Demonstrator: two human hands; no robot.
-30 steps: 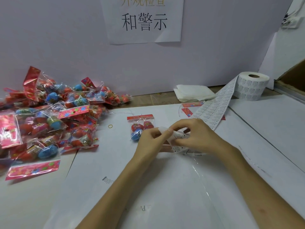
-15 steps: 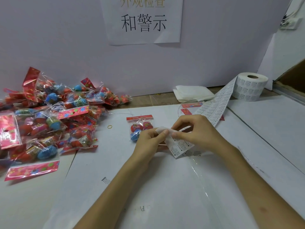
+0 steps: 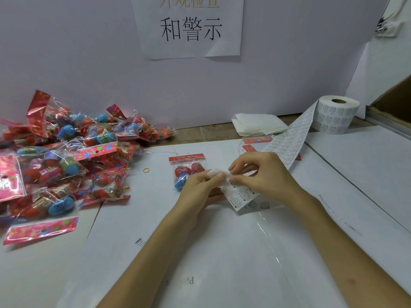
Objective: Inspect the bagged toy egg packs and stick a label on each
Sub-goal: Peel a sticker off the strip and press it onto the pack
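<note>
Glossy crinkled plastic egg packs (image 3: 66, 156), matt paper label roll (image 3: 335, 116), white, seemingly paper-covered table (image 3: 222, 252)

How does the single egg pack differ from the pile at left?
The single pack lies flat, alone on the white sheet; the pile is heaped, packs overlapping at mixed angles. The left hand, pinching the label strip, partly hides the single pack; no hand touches the pile. Both: clear bags, red headers, red and blue eggs.

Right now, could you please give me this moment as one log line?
step: peeling label | left hand: pinches label | right hand: pinches label strip | egg pack: lies beside left hand
</note>
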